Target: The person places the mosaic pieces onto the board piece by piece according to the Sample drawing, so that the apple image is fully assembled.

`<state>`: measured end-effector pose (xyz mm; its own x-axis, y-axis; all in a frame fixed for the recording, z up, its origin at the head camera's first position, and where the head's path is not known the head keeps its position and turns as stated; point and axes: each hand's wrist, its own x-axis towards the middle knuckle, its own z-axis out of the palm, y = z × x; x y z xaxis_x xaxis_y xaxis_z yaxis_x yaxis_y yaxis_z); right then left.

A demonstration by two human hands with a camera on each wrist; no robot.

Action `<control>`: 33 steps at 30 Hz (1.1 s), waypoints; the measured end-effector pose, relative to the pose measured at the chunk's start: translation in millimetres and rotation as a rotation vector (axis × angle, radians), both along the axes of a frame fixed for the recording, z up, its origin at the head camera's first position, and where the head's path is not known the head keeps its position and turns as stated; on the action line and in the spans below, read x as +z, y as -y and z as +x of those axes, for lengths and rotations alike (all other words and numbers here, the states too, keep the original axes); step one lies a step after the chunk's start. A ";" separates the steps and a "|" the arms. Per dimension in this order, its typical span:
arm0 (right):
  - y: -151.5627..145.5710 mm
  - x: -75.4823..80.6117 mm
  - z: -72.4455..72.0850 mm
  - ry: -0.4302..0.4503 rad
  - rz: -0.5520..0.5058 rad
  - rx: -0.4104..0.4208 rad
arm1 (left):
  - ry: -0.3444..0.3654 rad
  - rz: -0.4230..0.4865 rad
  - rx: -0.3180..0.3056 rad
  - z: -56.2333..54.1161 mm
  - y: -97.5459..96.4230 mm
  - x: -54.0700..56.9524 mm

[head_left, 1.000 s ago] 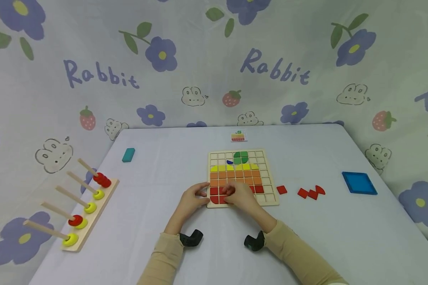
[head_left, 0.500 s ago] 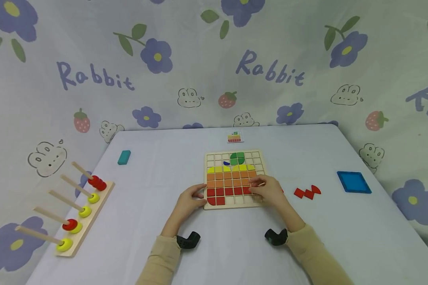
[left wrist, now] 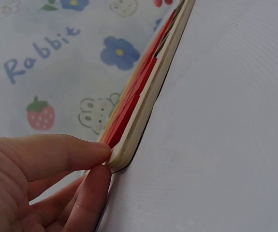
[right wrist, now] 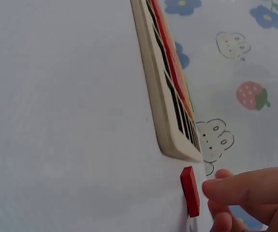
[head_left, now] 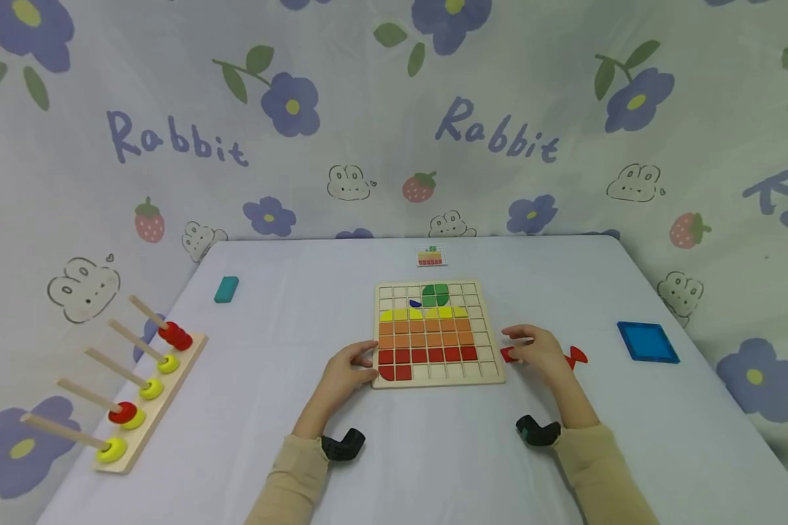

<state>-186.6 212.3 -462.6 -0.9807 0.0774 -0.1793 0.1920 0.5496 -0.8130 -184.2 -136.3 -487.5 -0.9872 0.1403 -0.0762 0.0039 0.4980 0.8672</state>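
Note:
A wooden grid board (head_left: pixel 489 372) lies at mid-table, filled with rows of yellow, orange and red tiles plus green and blue pieces. My left hand (head_left: pixel 340 377) holds its near left corner; in the left wrist view the thumb (left wrist: pixel 76 155) presses on the corner and a finger sits against the side. Just right of the board, my right hand (head_left: pixel 540 356) hovers over a loose red square tile (head_left: pixel 507 355). The right wrist view shows that red tile (right wrist: pixel 190 191) beside the thumb tip, with a small gap between them. Other red pieces (head_left: pixel 577 355) are partly hidden behind the right hand.
A small pattern card (head_left: pixel 431 256) lies behind the board. A blue tray (head_left: pixel 648 342) is at the right, a teal block (head_left: pixel 226 289) at the back left. A wooden peg stand (head_left: pixel 164 408) with red and yellow rings stands along the left.
My right hand has gone from the board's bottom red row, across its right side, to the loose red tile. A red tile now shows at the upper red row's right end. The left hand stays put.

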 end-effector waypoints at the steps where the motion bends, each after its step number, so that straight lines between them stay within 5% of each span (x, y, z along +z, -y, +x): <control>1: -0.6 -0.3 0.0 0.003 0.036 0.007 | 0.002 0.000 0.001 -0.1 0.5 0.0; 6: -0.5 -0.1 -0.6 0.031 0.222 0.062 | 0.009 -0.002 0.009 -0.6 2.5 1.1; 16: -3.7 2.3 -0.9 -0.015 0.223 0.129 | -0.004 -0.002 0.002 -1.0 1.3 4.7; 24: -7.9 0.7 4.4 -0.005 0.305 0.165 | 0.026 -0.004 -0.009 0.6 0.6 -3.5; 33: 5.2 9.7 0.6 -0.094 0.121 0.126 | 0.023 0.004 0.010 1.2 -0.7 0.1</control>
